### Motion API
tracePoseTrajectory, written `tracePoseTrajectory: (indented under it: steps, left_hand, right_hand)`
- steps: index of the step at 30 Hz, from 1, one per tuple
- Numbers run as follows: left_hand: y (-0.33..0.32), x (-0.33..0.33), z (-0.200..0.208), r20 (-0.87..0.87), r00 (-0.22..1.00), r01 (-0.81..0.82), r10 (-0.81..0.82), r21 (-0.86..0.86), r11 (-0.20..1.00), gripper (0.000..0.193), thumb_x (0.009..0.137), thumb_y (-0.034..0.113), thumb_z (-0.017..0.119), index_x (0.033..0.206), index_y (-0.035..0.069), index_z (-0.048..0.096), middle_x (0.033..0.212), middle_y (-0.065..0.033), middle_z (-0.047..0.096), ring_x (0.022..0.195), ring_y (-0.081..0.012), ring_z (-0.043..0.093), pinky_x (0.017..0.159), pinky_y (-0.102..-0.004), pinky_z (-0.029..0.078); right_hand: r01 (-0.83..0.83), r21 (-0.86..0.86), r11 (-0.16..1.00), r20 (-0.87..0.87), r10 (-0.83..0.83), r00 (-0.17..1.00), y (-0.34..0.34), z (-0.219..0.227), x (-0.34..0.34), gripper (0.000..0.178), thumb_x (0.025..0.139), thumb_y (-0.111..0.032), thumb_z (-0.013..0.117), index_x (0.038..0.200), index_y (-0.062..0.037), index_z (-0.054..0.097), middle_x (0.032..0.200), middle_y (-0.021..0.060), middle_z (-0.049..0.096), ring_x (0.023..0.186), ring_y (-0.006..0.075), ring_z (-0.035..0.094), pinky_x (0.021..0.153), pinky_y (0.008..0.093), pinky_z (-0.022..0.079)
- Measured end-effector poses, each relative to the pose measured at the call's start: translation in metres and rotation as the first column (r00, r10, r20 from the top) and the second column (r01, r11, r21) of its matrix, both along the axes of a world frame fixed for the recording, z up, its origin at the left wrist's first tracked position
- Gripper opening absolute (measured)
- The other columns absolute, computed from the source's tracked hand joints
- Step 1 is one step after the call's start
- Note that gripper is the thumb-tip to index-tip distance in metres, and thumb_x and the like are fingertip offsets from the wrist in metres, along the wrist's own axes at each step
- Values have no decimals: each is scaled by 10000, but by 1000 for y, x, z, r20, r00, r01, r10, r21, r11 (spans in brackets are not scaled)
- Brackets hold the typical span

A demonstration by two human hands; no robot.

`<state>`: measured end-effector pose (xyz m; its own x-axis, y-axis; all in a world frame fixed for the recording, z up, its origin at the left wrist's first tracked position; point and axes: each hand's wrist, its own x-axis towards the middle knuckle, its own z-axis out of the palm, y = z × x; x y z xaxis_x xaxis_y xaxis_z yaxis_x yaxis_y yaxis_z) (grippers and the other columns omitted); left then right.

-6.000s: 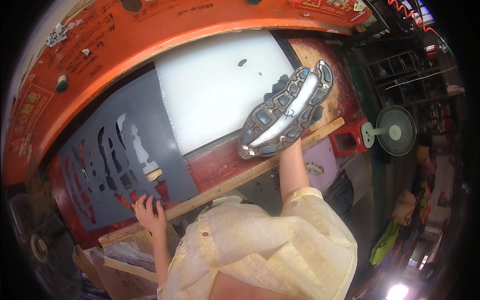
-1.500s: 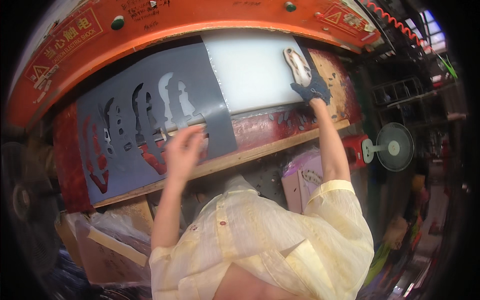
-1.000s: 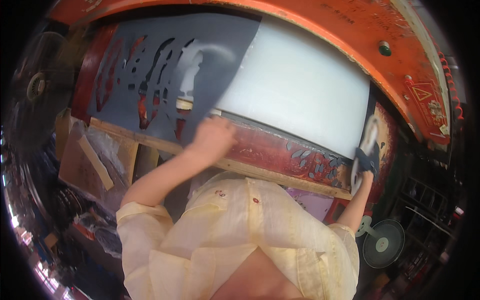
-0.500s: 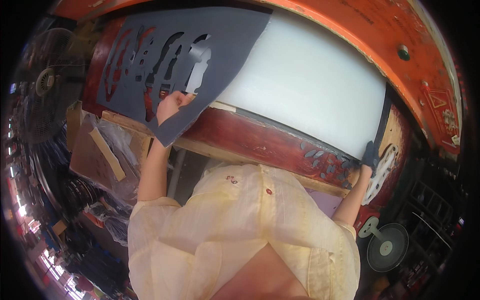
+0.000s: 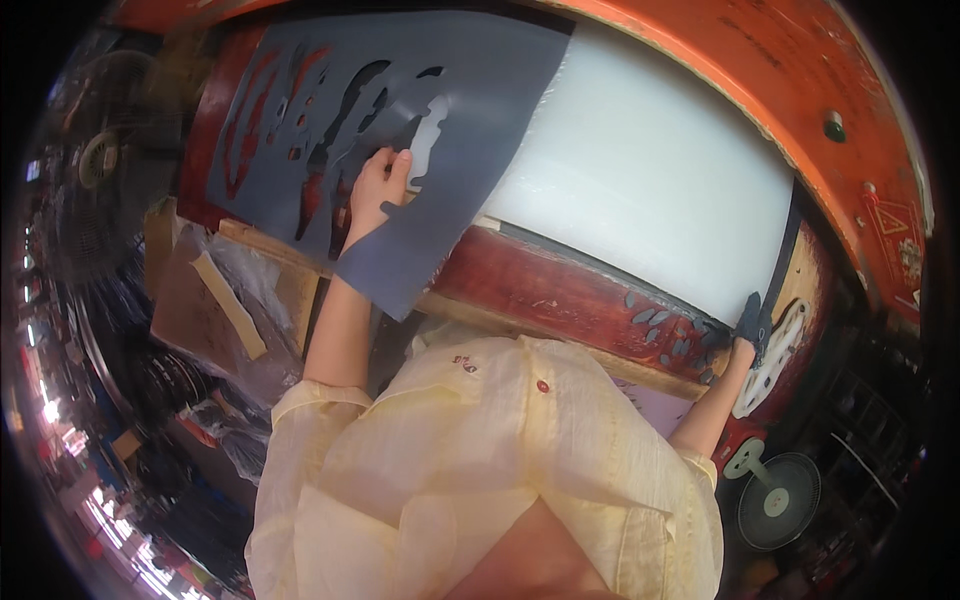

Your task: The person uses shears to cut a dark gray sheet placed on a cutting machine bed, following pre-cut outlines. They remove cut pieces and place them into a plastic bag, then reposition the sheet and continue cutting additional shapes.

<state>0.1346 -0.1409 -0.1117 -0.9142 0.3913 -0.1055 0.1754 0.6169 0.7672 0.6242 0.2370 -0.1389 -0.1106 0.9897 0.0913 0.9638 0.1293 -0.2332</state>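
A dark grey sheet (image 5: 490,110) with several long curved cut-outs covers the left of a red-brown table and overlaps a white board (image 5: 650,170). My left hand (image 5: 375,195) reaches up through one of the cut-outs, its fingers closed on the sheet's edge. Part of that hand and wrist lies behind the sheet, and its near corner hangs over my forearm. At the far right, my right hand (image 5: 750,332) rests by the board's near right corner. It looks dark, as if gloved, and its fingers cannot be made out. Beside it lies a white, long piece with holes (image 5: 775,362).
Small grey offcuts (image 5: 665,335) are scattered along the red-brown near ledge (image 5: 540,285). An orange machine beam (image 5: 740,70) arches over the far side. A fan (image 5: 775,500) stands low at right. Plastic-wrapped cardboard (image 5: 205,310) sits at left.
My left hand has moved up and right, lifting and bending the sheet, whose right edge has shifted further over the white board. My right hand stays by the corner.
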Motion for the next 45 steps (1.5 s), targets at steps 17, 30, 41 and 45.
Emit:
tracePoseTrajectory:
  steps: [17, 30, 41, 45]
  left_hand:
    - [13, -5, -16, 299, 950, -76, 89, -55, 996, 436, 868, 282, 566, 1132, -65, 549, 901, -136, 643, 812, -218, 604, 745, -321, 463]
    - [8, -29, -8, 387, 919, 182, -81, -231, 956, 409, 880, 346, 577, 1055, -22, 538, 883, -83, 601, 838, -129, 545, 752, -246, 429]
    - [27, -24, 45, 692, 720, 133, 43, -199, 971, 521, 888, 436, 542, 1272, 86, 494, 1170, -57, 549, 1134, -173, 492, 877, -370, 455]
    - [44, -40, 44, 708, 690, 198, 153, -388, 900, 555, 882, 466, 542, 1268, 70, 494, 1163, -67, 549, 1124, -163, 486, 838, -368, 466]
  right_hand:
    - [208, -166, 964, -36, -217, 976, 1, 11, -6, 552, 894, -478, 470, 1100, 14, 610, 958, 217, 645, 887, 318, 601, 792, 382, 448]
    - [105, -57, 993, -81, -109, 991, -22, 21, -20, 572, 881, -480, 479, 1148, 18, 574, 1040, 237, 628, 989, 380, 582, 845, 410, 437]
    - [116, 18, 993, -144, -112, 983, -23, 18, -26, 584, 879, -500, 467, 1139, 11, 580, 1019, 226, 637, 947, 384, 594, 825, 423, 443]
    - [159, -172, 972, -145, -185, 972, -13, 17, -18, 609, 884, -525, 447, 1132, 12, 591, 1078, 213, 631, 1015, 347, 590, 872, 400, 434]
